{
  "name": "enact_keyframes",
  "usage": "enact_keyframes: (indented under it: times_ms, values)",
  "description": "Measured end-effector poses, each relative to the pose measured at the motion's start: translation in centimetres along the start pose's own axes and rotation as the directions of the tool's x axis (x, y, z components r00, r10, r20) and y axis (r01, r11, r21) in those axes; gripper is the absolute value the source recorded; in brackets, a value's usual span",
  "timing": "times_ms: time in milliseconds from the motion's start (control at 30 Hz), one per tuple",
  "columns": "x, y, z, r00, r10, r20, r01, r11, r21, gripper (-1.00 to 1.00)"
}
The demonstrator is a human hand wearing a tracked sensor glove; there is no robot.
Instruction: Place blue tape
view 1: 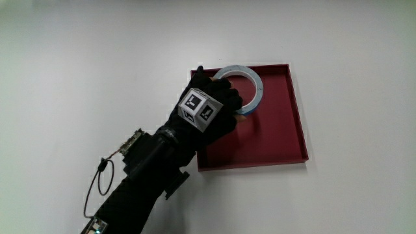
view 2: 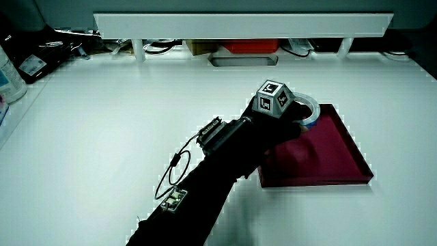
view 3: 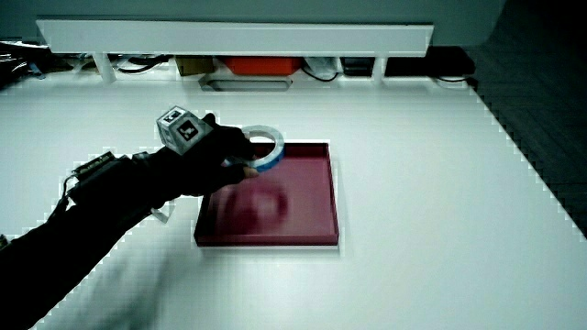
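In the main view, one red tray lies on the white table, with bare table on every side of it. One roll of blue tape is held above the tray's corner farthest from the person, partly covered by the hand, whose fingers are curled around the roll's rim. The patterned cube sits on the hand's back. The forearm reaches in from the person's edge, and a thin looped cable hangs off it.

In a side view, the hand holds the tape over the tray, and the white partition stands well apart with open table between.

In a side view, the tape sits in the hand, tilted over the tray corner. The tray floor is bare, and nothing stands near the tray.
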Motion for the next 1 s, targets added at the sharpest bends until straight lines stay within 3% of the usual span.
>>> enact_keyframes:
  times_ms: [300,433,567,833,1000]
  values:
    - [0.6,1.3,-4.6,0.998,-0.023,-0.051,0.018,0.9947,-0.101,0.0]
    - [1.1,1.6,-5.3,0.998,-0.013,-0.069,0.002,0.987,-0.161,0.0]
    - [0.8,1.7,-6.4,0.997,-0.009,-0.072,-0.005,0.9827,-0.185,0.0]
    - [0.6,1.7,-6.4,0.999,0.006,-0.051,-0.016,0.982,-0.188,0.0]
    - [0.7,1.7,-6.5,0.998,0.005,-0.064,-0.017,0.981,-0.193,-0.14]
